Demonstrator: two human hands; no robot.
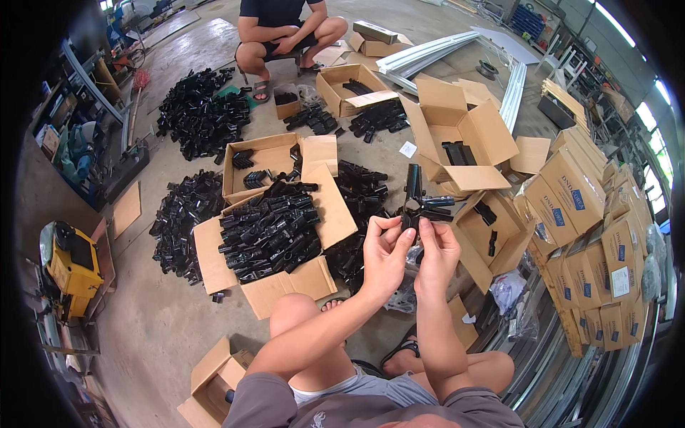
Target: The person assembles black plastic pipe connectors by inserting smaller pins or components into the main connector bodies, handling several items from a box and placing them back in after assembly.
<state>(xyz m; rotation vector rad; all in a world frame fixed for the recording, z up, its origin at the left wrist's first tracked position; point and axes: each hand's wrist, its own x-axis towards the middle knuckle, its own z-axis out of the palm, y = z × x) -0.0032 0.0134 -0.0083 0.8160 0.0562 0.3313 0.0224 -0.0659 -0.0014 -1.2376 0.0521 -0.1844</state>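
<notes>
In front of my knees I hold up a glossy black branched connector [413, 187], its arms pointing up and to the right. My left hand [385, 253] pinches its lower left side between thumb and fingers. On the lower right side, my right hand [437, 255] grips the same piece, thumb close to the other thumb. Behind my left hand is a pile of similar black pieces [357, 182] on the floor. A cardboard box [212, 257] heaped with black connectors [270, 228] stands left of my hands. Just right of them, another open box [508, 246] contains a few black pieces.
A person [280, 32] sits across from me beside a large black heap [200, 118]. More open boxes [492, 135] stand ahead. Stacked closed cartons [564, 189] and long metal profiles [464, 399] lie to the right. A yellow machine [71, 267] is at far left.
</notes>
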